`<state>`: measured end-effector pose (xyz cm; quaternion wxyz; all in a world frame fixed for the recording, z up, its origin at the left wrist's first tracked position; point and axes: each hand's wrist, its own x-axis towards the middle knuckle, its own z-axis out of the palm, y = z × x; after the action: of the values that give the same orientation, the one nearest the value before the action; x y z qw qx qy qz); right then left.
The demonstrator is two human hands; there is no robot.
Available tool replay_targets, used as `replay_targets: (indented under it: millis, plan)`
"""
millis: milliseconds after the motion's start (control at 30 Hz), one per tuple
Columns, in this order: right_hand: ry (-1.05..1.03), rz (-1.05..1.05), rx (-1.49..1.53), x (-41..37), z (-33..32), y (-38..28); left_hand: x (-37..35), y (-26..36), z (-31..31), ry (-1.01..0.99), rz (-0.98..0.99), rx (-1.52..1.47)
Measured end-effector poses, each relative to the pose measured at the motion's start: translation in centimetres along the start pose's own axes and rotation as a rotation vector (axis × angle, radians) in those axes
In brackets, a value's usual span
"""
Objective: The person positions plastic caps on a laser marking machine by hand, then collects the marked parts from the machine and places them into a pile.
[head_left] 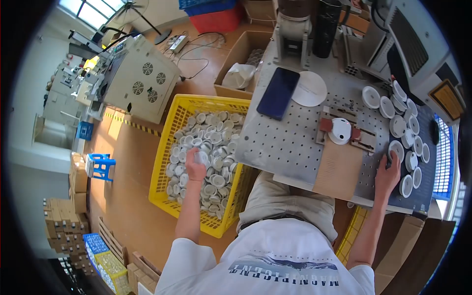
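Position: white cap (201, 157) is gripped in closed left hand (195, 171) over yellow crate (158, 162), left of bench (285, 142) | right hand (387, 174) is rested on bench cap (396, 149), grip cannot be told.

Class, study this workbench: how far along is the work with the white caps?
Done: about a dozen caps stand lined up at the table's right end, and one sits in the clamp. In hand: the left hand grips a cap in the yellow crate; the right hand touches the row. Left: the crate looks heaped with caps.
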<state>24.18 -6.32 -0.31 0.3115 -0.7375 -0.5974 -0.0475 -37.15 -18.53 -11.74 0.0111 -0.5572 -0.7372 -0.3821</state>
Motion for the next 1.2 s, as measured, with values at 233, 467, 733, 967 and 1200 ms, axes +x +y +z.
replay_targets:
  millis: [233,467,733,967,1200]
  plan:
    - [-0.036,-0.033,-0.023,0.2,0.7,1.4,1.3,4.0,-2.1,0.042,0.165,-0.067]
    - [-0.029,-0.018,-0.011,0.0,0.5,1.1,1.3,3.4,-2.3,0.041,0.166,-0.031]
    - [0.052,0.102,0.031,0.3,-0.7,-0.4,1.8,3.7,-1.1,0.061,0.050,-0.028]
    - [-0.013,0.168,0.275,0.9,-5.3,-1.6,5.9,15.0,1.2,0.080,0.321,-0.333]
    - [-0.606,0.847,1.515,-1.0,-5.7,-1.3,8.1,30.9,9.7,-0.253,0.583,-0.541]
